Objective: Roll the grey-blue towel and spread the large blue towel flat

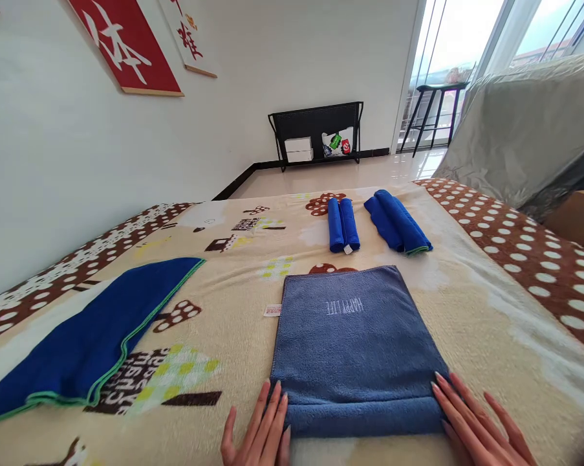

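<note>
A grey-blue towel (pixel 354 343) with "HAPPY LIFE" stitched on it lies flat on the patterned blanket (pixel 214 285), its near edge folded up. My left hand (pixel 260 430) lies flat with fingers apart at the towel's near left corner, fingertips touching the fold. My right hand (pixel 476 424) rests flat at the near right corner, fingertips on the towel's edge. Neither hand grips anything. Beyond the towel lie two rolled bright blue towels: one (pixel 343 224) to the left, one (pixel 397 222) to the right.
A dark blue towel with green edging (pixel 88 340) lies spread at the left. A white wall runs along the left. A black rack (pixel 315 133) stands on the floor beyond the bed. A covered piece of furniture (pixel 529 129) stands at the right.
</note>
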Available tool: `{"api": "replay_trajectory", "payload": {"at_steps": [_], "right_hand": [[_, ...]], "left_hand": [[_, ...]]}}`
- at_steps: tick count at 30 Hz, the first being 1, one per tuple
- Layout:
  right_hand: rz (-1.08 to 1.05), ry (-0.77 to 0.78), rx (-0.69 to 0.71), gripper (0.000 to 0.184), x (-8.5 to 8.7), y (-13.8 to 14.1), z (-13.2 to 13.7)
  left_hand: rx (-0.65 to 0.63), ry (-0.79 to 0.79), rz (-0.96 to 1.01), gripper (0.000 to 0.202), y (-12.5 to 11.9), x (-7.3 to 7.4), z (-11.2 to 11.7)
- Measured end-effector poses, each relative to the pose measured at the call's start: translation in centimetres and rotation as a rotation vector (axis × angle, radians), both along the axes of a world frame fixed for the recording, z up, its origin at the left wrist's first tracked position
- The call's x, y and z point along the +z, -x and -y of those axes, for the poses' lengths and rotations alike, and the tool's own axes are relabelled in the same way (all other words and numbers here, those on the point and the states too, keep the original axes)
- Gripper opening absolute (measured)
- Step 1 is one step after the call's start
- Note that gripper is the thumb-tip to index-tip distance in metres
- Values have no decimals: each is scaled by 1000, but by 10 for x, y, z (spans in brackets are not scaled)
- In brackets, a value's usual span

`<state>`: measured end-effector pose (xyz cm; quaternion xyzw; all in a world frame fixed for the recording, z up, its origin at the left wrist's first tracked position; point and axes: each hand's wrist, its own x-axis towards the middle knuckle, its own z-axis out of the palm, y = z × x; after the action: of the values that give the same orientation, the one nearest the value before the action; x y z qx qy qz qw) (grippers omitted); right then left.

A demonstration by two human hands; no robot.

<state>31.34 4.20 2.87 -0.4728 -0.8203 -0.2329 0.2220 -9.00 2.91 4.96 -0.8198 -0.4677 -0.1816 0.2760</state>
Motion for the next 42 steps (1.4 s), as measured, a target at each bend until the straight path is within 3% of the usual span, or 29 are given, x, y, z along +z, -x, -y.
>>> {"api": "replay_trajectory", "payload": {"at_steps": [2, 4, 6, 7, 9, 12, 14, 17, 20, 22, 24, 28, 30, 32, 36, 38, 40, 42], "right_hand": [[-95, -29, 48, 46, 0, 36, 0], [-298, -88, 155, 43, 1, 81, -3], [-516, -135, 183, 47, 3, 109, -7], [-543, -132, 173, 45, 4, 112, -9], [-370, -88, 150, 34, 6, 92, -11], [-74, -63, 47, 46, 11, 36, -7], [-65, -79, -51, 48, 13, 17, -3], [-122, -79, -25, 44, 13, 47, -1], [-355, -120, 178, 31, 10, 107, -5], [-498, -126, 207, 36, 10, 126, -10], [-425, -80, 128, 39, 10, 114, -12], [-83, -34, -51, 51, 13, 42, -7], [-93, -19, -113, 55, 12, 19, -2], [-166, 32, -165, 57, 11, 15, 2], [-253, 109, -200, 64, 14, 29, 0], [-260, 112, -196, 64, 16, 34, -3], [-251, 108, -188, 63, 15, 36, -6], [-213, 98, -170, 61, 13, 34, -9]], "left_hand": [[-59, -56, 20, 40, -31, 0, -3], [-236, -94, 29, 41, -61, -1, -10], [-376, -95, 33, 37, -75, -1, -18], [-391, -81, 25, 35, -73, -1, -21], [-326, -36, -19, 35, -56, 1, -21], [-148, -3, -78, 39, -19, 4, -11], [-26, -29, -42, 42, -9, 5, -3], [43, -45, 73, 48, -31, 5, 0], [-195, -29, 103, 52, -71, 5, -9], [-326, -21, 97, 48, -82, 5, -17], [-296, 5, 90, 41, -72, 6, -20], [-97, 22, 1, 41, -17, 9, -15], [-37, 11, -10, 44, -3, 13, -11], [-28, 32, 20, 45, -13, 18, -10], [-224, 144, 14, 55, -73, 26, -20], [-254, 158, -23, 54, -92, 27, -27], [-196, 152, -51, 56, -88, 26, -31], [-119, 131, -77, 57, -66, 25, -31]]}}
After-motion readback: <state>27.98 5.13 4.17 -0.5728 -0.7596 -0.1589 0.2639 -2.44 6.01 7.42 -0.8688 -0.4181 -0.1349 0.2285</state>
